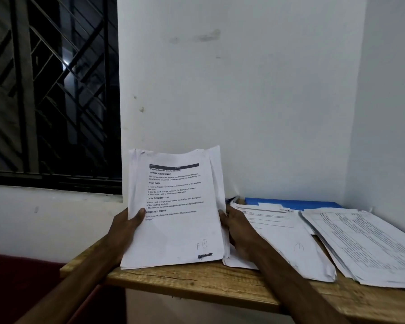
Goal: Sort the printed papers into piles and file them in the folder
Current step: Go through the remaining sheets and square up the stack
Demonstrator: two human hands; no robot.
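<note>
Both hands have the stack of printed papers (175, 206) pinched upright by its sides. The left hand (126, 226) has its thumb flat on the front sheet with the fingers hidden behind. The right hand (237, 226) is curled round the right edge, thumb just showing at the front. The stack's bottom edge is down at the tabletop, but I can't tell if it's actually touching. The front page is typed, with a handwritten mark near the bottom.

It's all on a rough wooden table (197, 284) with a cracked front edge running down to the right. A bare strip of wood shows along that edge, and the table's left corner pokes out just past the left wrist. Below left of that there's a dark red surface (21, 288).

Just right of the held stack, a flat pile (288, 239) lies partly under the right forearm. Beside that is a second pile (365, 244) of dense printed tables, which touches the first and runs out of frame on the right, its near corner close to the front edge.

Behind both sits the blue folder (290, 203), lying flat against the back wall with the piles' far ends over it.

The table is jammed into a corner, with a scuffed white wall (243, 90) behind and another on the right. Back left there's a dark window with a metal grille (52, 90).
</note>
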